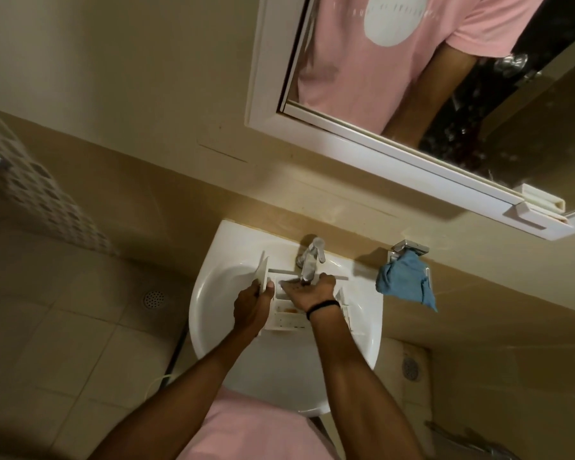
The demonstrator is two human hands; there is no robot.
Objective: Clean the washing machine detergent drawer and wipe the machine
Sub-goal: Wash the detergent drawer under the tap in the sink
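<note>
The white detergent drawer [287, 318] lies across the bowl of the white sink [213, 293], under the chrome tap [309, 260]. Orange residue shows in one of its compartments. My left hand [251, 305] grips the drawer's front panel at its left end, thumb over the edge. My right hand [312, 292] lies on top of the drawer's compartments below the tap spout, fingers spread flat across them and hiding part of the inside. I cannot make out running water.
A blue cloth [405, 282] hangs from a chrome holder on the wall right of the sink. A white-framed mirror [395, 151] hangs above. Floor drains [154, 298] lie in the tiled floor on both sides.
</note>
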